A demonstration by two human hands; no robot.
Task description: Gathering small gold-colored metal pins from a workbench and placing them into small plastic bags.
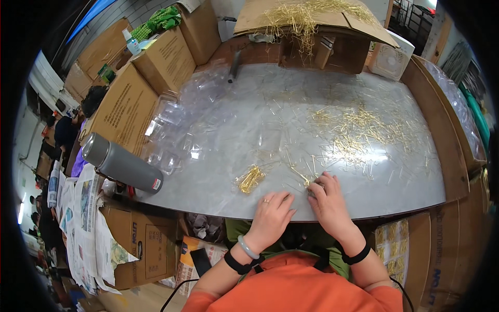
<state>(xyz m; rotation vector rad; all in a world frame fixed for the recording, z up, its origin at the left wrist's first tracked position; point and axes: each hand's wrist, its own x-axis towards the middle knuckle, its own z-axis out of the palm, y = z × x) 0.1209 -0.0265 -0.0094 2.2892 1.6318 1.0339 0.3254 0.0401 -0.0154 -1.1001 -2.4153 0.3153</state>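
Both hands rest on the near edge of the grey bench (218, 200), at about six o'clock in the view. The right hand (328, 200) lies knuckles-up with its fingers (318, 185) curled and pinched together over a few thin gold pins (307, 182); something small seems held under the fingertips, though what exactly cannot be told. The left hand (271, 214) lies flat beside it, fingers loosely spread, palm down, holding nothing.

The relation that matters: a small bundle (250, 179) of gold pins lies at about ten o'clock from the left hand, near it but apart, and at about nine o'clock from the right hand, farther off. The left hand is the nearer one. The bundle's long axis runs from lower left to upper right, roughly from seven to one o'clock. It looks like a tight sheaf of fine, shiny, straight wire pieces, aligned side by side.

From the right fingertips a single long pin runs away toward eleven o'clock. A broad loose scatter (364, 130) of the same pins spreads over the bench at one o'clock from the right hand, lying in every direction. Clear plastic trays (176, 130) are heaped at ten o'clock, and a grey flask (122, 164) lies on its side at the bench's nine o'clock edge.
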